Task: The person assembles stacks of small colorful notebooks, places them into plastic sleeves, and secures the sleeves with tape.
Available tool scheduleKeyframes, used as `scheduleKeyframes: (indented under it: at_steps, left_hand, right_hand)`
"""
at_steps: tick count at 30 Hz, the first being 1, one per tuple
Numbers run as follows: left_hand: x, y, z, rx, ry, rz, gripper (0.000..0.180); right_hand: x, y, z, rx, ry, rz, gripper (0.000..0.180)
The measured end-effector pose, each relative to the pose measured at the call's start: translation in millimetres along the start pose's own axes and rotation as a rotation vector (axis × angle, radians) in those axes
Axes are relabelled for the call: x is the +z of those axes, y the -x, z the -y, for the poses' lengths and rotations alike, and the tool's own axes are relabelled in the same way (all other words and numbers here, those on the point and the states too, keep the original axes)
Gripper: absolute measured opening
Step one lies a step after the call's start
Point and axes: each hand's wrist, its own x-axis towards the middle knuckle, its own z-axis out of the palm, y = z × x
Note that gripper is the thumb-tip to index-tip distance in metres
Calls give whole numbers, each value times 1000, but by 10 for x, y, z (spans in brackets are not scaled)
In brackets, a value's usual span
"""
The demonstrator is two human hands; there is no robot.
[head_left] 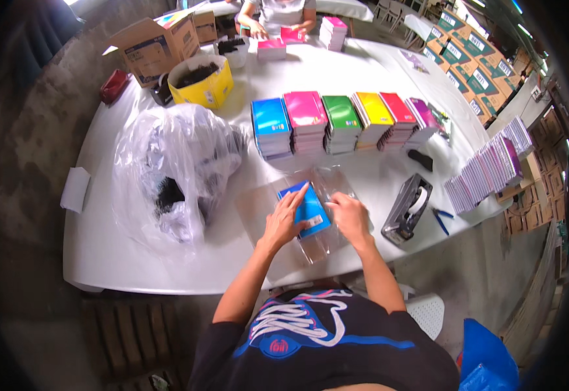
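Left hand (284, 219): fingers spread on the blue notebook (314, 212) beneath them. Right hand (351, 215): fingers curled by the film (312, 250), can't tell if pinching. Uneven left-finger pressure could skew the notebook, creasing film.

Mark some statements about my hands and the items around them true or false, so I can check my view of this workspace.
1. The left hand rests on a blue notebook, with the right hand to the right of that notebook. True.
2. The black tape dispenser stands to the left of both hands. False: the black tape dispenser stands to their right.
3. The green stack sits between the pink stack and the yellow stack. True.
4. The right hand holds the blue-handled tool. False: the blue-handled tool lies on the table.
5. A large clear plastic bag lies left of the hands. True.
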Motion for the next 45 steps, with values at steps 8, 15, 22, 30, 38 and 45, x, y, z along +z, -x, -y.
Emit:
scheduleKeyframes:
  at_steps: [8,15,22,30,38,45]
  left_hand:
    - [212,-128,75,286,-143,3,61]
    - [118,-76,5,175,50,-51,59]
    - [98,-22,20,172,46,-32,53]
    - [111,102,-21,-26,-66,-107,51]
    - [332,207,170,-266,41,-89,86]
    - [401,42,89,-300,3,-66,94]
  right_hand:
    - [437,202,-44,-63,-454,-4,13]
    - [26,392,-47,12,-409,390,18]
    - [-338,-368,-29,-607,-495,444,58]
    - [73,-1067,156,-872,-21,823,60]
    - [299,-1194,-178,-780,-587,900,18]
    - [414,-1174,-139,-778,-610,927,20]
